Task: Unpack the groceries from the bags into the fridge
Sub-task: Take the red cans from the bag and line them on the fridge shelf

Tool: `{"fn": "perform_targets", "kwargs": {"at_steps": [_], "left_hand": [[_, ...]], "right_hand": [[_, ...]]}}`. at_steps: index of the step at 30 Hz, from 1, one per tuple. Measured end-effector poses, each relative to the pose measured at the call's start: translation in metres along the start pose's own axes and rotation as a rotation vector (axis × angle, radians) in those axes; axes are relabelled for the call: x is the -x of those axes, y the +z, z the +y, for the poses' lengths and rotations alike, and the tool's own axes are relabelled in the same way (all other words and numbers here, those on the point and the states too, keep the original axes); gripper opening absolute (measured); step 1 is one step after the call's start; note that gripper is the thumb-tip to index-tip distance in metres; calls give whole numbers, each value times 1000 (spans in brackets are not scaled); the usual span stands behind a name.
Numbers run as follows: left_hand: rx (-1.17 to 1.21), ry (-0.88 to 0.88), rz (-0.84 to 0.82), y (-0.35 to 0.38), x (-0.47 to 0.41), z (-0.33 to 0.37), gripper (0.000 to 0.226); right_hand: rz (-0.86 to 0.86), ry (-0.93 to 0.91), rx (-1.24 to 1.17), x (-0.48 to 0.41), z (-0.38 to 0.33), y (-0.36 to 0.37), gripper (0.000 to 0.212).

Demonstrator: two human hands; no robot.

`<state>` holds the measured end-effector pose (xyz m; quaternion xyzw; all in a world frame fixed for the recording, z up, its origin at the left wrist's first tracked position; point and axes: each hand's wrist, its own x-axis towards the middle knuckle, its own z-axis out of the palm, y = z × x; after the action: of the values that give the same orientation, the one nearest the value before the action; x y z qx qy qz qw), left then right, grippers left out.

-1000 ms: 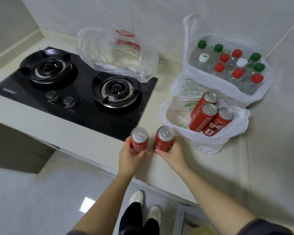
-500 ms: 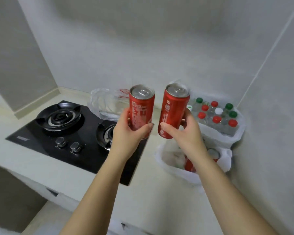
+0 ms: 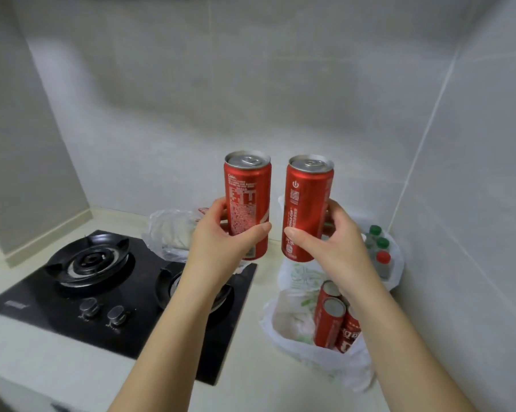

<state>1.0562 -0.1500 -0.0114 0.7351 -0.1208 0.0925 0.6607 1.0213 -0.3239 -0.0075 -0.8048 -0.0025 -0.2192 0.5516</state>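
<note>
My left hand [image 3: 218, 242] grips a tall red soda can [image 3: 247, 191] upright, above the counter. Beside it, my right hand [image 3: 331, 242] grips a second red can [image 3: 307, 200], also upright. Both cans are held in the air in front of the tiled wall. Below my right arm a white plastic bag [image 3: 295, 331] lies open with a few more red cans [image 3: 331, 319] in it. Behind it, another white bag [image 3: 396, 263] holds small bottles with green and red caps [image 3: 383, 257]. The fridge is not in view.
A black two-burner gas hob [image 3: 81, 292] sits in the counter at left, knobs at its front. A crumpled clear plastic bag [image 3: 170, 230] lies behind the hob against the wall. Tiled walls close the corner at back and right.
Both hands lifted the two cans from the counter's front edge up into the air. The view has tilted up toward the wall, and the cans now stand a little higher in view.
</note>
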Motion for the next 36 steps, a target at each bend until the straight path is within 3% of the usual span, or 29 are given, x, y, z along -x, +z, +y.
{"fn": "perform_targets", "kwargs": {"at_steps": [4,12,26,36], "left_hand": [[-21,-17,37,-13,-3,7,45],[-68,-25,271,-94,21,9,37],[-307,-27,830,-302,120,49,41],[-418,-96,1206,-357,219,68,43]], "right_hand": [[-49,-6,-33,-10,-4,14,49],[-227,-80,-123,-20,-33,90,46],[-788,-226,-448,44,-149,312,47],[-1129,-333,-602,118,-207,396,51]]}}
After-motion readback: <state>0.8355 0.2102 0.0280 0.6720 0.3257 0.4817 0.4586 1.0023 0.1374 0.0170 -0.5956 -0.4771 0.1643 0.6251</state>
